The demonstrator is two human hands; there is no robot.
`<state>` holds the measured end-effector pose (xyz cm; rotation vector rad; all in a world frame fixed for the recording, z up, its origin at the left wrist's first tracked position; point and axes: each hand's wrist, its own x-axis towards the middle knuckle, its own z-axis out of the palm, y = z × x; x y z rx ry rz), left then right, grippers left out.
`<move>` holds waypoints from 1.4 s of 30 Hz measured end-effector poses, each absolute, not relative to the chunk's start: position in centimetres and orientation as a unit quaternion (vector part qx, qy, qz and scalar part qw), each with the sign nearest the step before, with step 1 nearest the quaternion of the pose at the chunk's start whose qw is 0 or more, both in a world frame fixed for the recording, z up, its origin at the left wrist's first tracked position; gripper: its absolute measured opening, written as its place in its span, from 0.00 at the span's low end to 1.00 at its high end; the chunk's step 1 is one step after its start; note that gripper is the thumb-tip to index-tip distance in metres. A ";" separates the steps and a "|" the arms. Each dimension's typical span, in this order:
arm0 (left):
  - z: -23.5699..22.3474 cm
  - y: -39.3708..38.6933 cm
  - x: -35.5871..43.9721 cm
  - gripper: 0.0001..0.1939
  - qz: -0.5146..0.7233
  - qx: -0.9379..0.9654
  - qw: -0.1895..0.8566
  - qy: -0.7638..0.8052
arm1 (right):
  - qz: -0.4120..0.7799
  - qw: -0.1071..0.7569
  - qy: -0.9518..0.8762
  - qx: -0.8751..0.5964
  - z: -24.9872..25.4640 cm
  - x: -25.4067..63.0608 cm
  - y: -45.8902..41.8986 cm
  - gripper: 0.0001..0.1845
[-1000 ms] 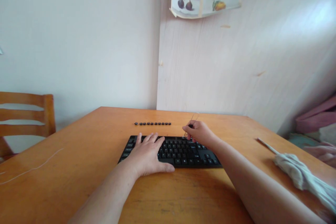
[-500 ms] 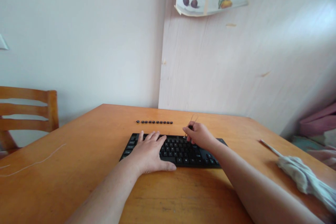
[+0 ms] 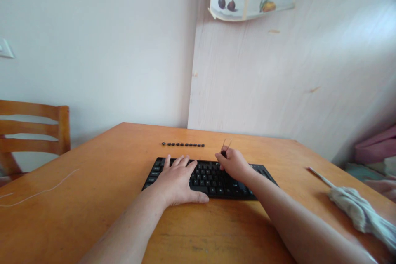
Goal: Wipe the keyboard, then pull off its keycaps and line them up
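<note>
Shows a black keyboard (image 3: pixel 204 178) lying flat on the wooden surface (image 3: pixel 216 231), near the middle of the view. Has the left hand (image 3: pixel 176 183) spread wide across its left part, thumb out along the near edge, a pose well suited to stopping any slide. Has the right hand (image 3: pixel 235 164) narrowed in a pinch over the far edge, holding a small dark tool (image 3: pixel 223 154) with thin wires pointing up, possibly a wire puller; gripped close, as suits fine control. Beyond, shows 10 small black pieces (image 3: pixel 182 144) in 1 row, judged to be set apart for order and reach. Farther out, includes a pale cloth (image 3: pixel 352 208) at right, white thread (image 3: pixel 46 191) at left.
</note>
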<state>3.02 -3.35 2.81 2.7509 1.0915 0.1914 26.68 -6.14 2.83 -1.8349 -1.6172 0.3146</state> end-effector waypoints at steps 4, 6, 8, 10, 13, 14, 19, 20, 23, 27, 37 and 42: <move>2.8 -3.4 3.0 0.61 0.062 0.924 0.088 0.367 | 0.096 0.325 -0.609 -0.717 2.8 27.2 -5.9 0.12; 2.8 -3.3 3.0 0.61 0.062 0.925 0.088 0.365 | 0.093 0.329 -0.598 -0.725 2.7 27.5 -5.8 0.13; 2.8 -3.3 3.0 0.61 0.064 0.925 0.088 0.364 | 0.101 0.337 -0.587 -0.729 2.5 27.8 -5.8 0.15; 2.8 -3.3 3.0 0.61 0.063 0.925 0.088 0.365 | 0.116 0.352 -0.579 -0.726 2.3 28.0 -5.7 0.16; 2.8 -3.3 3.1 0.61 0.063 0.924 0.091 0.366 | 0.151 0.394 -0.548 -0.722 1.9 28.2 -5.6 0.14; 2.8 -3.3 3.0 0.61 0.062 0.924 0.092 0.366 | 0.167 0.409 -0.535 -0.720 1.7 28.2 -5.5 0.13; 2.8 -3.3 3.0 0.62 0.065 0.923 0.093 0.369 | 0.192 0.447 -0.517 -0.704 1.3 28.3 -5.3 0.11; 2.8 -3.3 3.0 0.62 0.066 0.923 0.094 0.368 | 0.182 0.440 -0.526 -0.705 1.3 28.3 -5.4 0.12; 2.8 -3.3 3.0 0.62 0.070 0.924 0.096 0.364 | 0.143 0.395 -0.569 -0.707 1.7 28.0 -5.6 0.14; 2.6 -3.2 2.9 0.61 0.078 0.923 0.096 0.363 | 0.084 0.357 -0.617 -0.696 2.1 27.3 -5.9 0.12; 2.5 -3.2 3.0 0.60 0.089 0.922 0.105 0.362 | 0.084 0.363 -0.589 -0.717 1.8 27.5 -5.6 0.11; 2.4 -3.2 2.9 0.60 0.085 0.923 0.106 0.360 | 0.080 0.391 -0.566 -0.722 1.8 27.4 -5.6 0.12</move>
